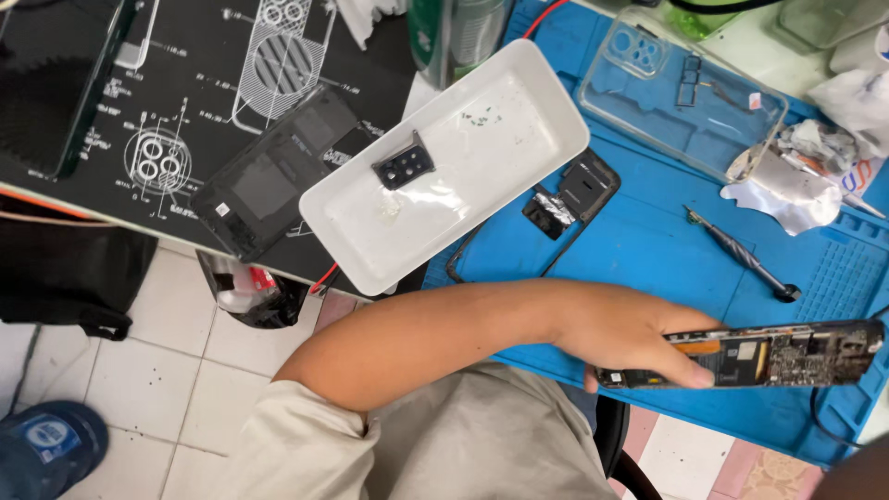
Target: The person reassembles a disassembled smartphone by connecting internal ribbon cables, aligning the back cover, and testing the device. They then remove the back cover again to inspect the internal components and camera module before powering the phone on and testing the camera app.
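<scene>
While the camera is looking down over the bench, the person's left hand (639, 338) is gripping an opened phone (750, 354) at its left end, fingers closed round the edge, with a thumb or finger lying along the lower rim. The phone is being held edge-up at the near side of the blue work mat (648, 241), its exposed circuit board and metal shields facing the camera. The forearm is reaching across from the left, above a lap covered in beige cloth. The right hand is not showing as a hand; only a dark blur is sitting in the bottom right corner, so its grip cannot be told.

Beyond the hand, a small screwdriver (741, 255) is lying diagonally on the mat, well apart from the phone. Farther back, a clear phone case (681, 97) is resting face-up, with crumpled tissue and foil (796, 181) just beside it to the right. A black inner cover piece (574, 193) is lying on the mat near the mat's left edge.

A white rectangular tray (500, 130) is sitting tilted across the mat edge and a black printed desk mat (194, 83), holding a small black camera bezel (404, 165). A dark phone back panel (278, 171) is lying on the desk mat, touching the tray's left rim. Below the bench, white floor tiles and a blue shoe (46, 444) are showing.
</scene>
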